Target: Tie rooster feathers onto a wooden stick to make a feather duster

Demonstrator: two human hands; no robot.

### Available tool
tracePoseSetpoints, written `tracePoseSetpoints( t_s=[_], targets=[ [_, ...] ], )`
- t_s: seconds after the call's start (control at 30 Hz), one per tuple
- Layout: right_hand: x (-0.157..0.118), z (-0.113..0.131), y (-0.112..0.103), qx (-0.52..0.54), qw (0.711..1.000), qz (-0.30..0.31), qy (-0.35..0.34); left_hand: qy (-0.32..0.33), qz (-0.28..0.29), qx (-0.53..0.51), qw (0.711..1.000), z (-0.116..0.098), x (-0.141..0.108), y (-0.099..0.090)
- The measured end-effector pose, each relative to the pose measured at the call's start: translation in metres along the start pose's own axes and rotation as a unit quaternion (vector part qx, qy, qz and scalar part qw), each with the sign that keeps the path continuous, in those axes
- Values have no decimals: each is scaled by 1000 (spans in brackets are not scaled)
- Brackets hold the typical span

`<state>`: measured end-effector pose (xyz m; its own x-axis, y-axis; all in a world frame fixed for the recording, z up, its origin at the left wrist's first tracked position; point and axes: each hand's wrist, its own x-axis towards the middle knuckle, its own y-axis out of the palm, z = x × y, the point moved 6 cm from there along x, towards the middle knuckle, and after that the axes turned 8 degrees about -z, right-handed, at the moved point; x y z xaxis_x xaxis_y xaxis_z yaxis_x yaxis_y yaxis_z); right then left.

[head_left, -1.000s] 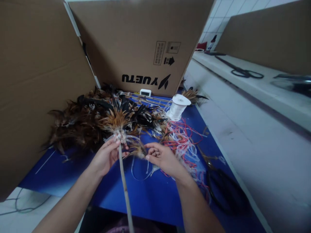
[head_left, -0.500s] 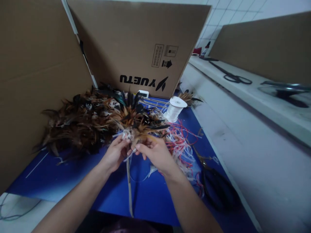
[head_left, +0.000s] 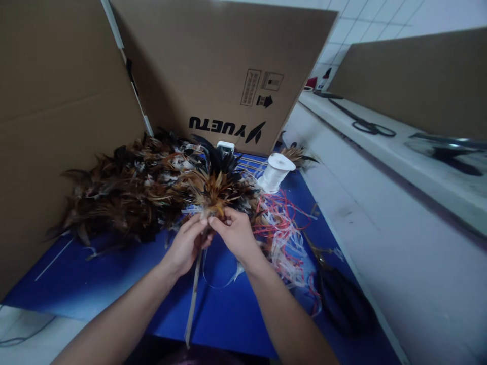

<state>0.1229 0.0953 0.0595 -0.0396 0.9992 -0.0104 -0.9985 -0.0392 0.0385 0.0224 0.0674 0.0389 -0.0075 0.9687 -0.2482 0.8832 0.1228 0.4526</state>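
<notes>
Looks like the pressing-into-place step: left hand (head_left: 187,246) has its fingers closed round the stick (head_left: 193,299) top above the table (head_left: 236,317), right hand (head_left: 238,235) pinches the feather bunch (head_left: 215,187) base, so next move needs a snug hold, imo.

Both hands' fingers (head_left: 206,221) pinching feather bundle (head_left: 215,188) on thin stick (head_left: 194,299); white spool (head_left: 277,173) beyond.

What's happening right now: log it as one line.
left hand: holding feather bunch on stick; right hand: pinching bunch's base; feather pile: left; white spool: right of bunch; scissors: on table, right
</notes>
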Motion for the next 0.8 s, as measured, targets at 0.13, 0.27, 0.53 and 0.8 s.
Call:
tracePoseSetpoints(
  t_s=[0.13,0.27,0.53,0.8],
  targets=[
    [4,-4,-5,-20,999,-32,-18,27,1,44,999,4,2,-1],
    [4,-2,-6,-30,999,-40,-16,52,17,63,996,4,2,0],
    [6,-6,-6,-38,999,-36,-6,58,22,79,995,4,2,-2],
    [-18,24,-10,-256,958,-31,-126,37,13,75,996,8,6,-7]
  ],
)
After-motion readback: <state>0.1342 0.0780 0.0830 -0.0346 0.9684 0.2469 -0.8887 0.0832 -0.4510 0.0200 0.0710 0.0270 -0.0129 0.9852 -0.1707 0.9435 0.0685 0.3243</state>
